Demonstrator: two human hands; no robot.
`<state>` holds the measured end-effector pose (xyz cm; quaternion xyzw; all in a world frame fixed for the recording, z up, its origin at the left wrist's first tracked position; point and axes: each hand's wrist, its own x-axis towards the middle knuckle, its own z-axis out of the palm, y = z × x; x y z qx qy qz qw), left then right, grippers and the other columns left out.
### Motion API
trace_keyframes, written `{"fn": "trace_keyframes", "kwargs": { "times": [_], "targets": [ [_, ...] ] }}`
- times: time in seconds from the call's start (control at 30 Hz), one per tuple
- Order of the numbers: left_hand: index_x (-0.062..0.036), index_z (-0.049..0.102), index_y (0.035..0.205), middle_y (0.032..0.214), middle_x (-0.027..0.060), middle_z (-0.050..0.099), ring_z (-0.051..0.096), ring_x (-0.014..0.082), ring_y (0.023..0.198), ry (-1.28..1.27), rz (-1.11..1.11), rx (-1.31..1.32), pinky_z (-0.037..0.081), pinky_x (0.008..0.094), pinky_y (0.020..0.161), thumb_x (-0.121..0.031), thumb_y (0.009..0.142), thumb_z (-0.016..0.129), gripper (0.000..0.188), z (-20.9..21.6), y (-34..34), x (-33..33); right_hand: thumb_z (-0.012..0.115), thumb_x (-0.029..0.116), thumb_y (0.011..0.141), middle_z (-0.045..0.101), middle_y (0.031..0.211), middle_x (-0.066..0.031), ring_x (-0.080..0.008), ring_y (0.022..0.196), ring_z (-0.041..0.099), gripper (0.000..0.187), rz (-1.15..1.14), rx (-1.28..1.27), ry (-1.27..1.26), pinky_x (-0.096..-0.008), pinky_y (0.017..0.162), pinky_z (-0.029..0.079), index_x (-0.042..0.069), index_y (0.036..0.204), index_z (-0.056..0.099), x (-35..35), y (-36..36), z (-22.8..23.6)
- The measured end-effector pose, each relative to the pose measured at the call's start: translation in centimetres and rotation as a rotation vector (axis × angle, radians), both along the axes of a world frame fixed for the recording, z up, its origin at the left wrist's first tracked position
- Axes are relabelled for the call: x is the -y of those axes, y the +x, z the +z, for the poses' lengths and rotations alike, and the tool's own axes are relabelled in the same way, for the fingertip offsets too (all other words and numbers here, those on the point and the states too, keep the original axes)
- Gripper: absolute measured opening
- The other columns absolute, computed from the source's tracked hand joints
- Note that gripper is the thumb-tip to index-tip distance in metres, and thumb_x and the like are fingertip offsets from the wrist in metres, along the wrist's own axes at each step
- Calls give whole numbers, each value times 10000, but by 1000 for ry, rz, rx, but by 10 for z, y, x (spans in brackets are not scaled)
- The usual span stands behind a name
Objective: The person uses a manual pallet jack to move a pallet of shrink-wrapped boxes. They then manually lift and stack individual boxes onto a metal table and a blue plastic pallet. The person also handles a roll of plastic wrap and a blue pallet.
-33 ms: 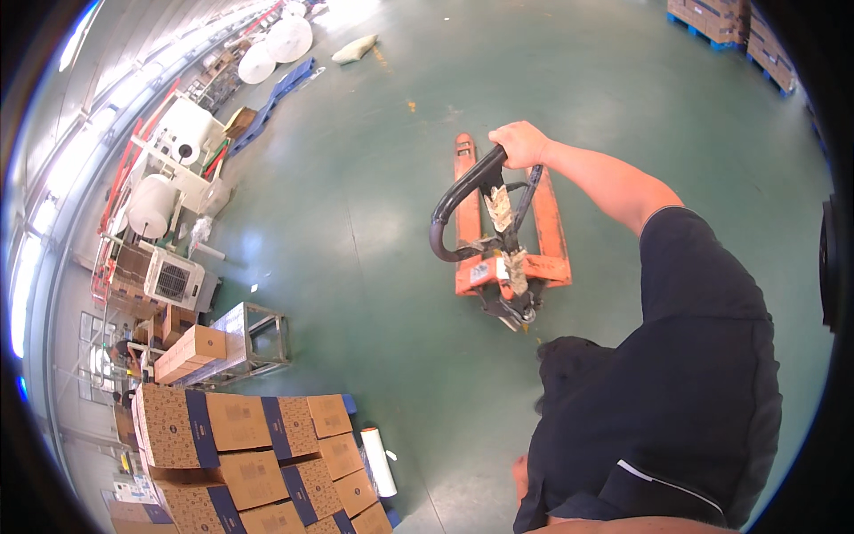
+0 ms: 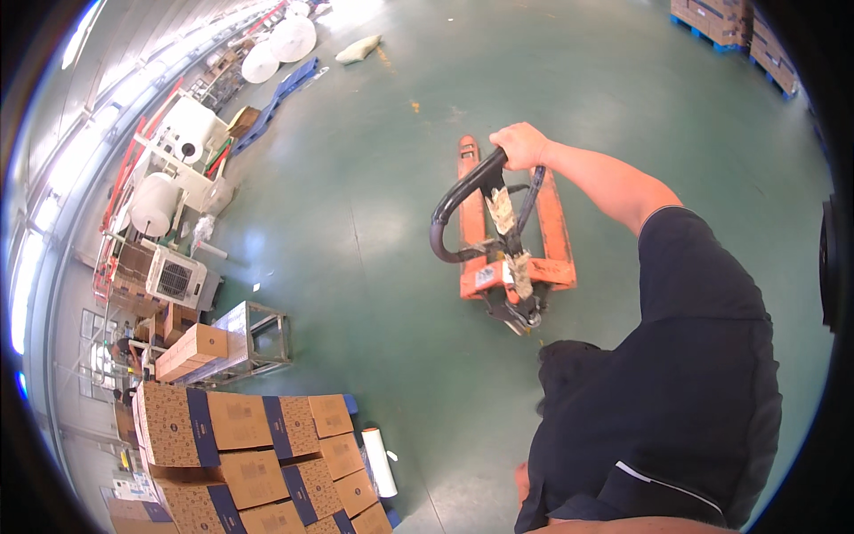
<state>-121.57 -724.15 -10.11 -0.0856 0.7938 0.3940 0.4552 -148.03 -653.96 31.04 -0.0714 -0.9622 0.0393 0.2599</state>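
My right hand (image 2: 520, 146) is closed around the upper end of the black loop handle (image 2: 461, 191) of an orange pallet jack (image 2: 559, 233). The handle tilts over the jack's body, and its lower bend hangs free on the left. Torn tan tape or paper clings to the shaft. Both forks lie low over the floor, pointing away from me. Beside my dark shirt at the bottom, a small patch of skin, apparently my left hand (image 2: 522, 481), shows; its fingers are hidden.
Stacked cartons (image 2: 245, 423) stand on a blue pallet at lower left, beside a white film roll (image 2: 380, 463). Further left are a metal table (image 2: 245, 334), an air cooler (image 2: 175, 278), large white rolls (image 2: 155, 205) and a person at work. Loaded pallets (image 2: 712, 20) stand far right.
The pallet jack's body and forks sit very slightly further right in view. My right hand keeps its hold on the handle.
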Motion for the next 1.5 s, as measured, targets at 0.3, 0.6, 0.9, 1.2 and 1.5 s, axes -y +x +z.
{"fn": "trace_keyframes", "kwargs": {
  "times": [0.3,0.6,0.9,1.2,1.5],
  "targets": [
    [-5,659,999,759,72,677,639,149,670,-6,-14,35,504,289,598,-269,891,581,296,9,-21,15,719,201,553,521,733,-110,-361,712,566,322,435,155,119,-461,626,452,92,739,479,1,26,11],
    [-10,650,1010,752,74,671,634,141,656,52,-67,-20,502,283,564,-262,892,575,287,-22,-158,5,697,200,628,471,742,-131,-362,699,517,296,274,293,72,-458,603,424,77,719,445,6,107,27],
    [-20,668,915,783,125,684,636,237,655,-125,-97,-75,508,366,620,-343,875,550,346,-18,-437,5,693,184,539,509,890,-173,-406,861,518,374,174,370,115,-482,762,436,25,828,519,9,112,52],
    [-41,701,1016,1006,176,700,655,328,994,-74,-132,-69,501,404,885,-391,848,561,413,25,-569,-56,706,225,475,544,1050,-197,-441,1125,518,428,9,755,196,-599,1047,368,28,808,523,-36,163,14],
    [-49,711,953,1014,171,699,653,338,992,-115,-264,-187,505,426,879,-380,849,565,377,21,-733,-17,823,337,637,667,1048,-191,-347,1015,624,492,-430,1482,69,-440,884,512,67,1023,684,11,-74,-87]
  ]
}}
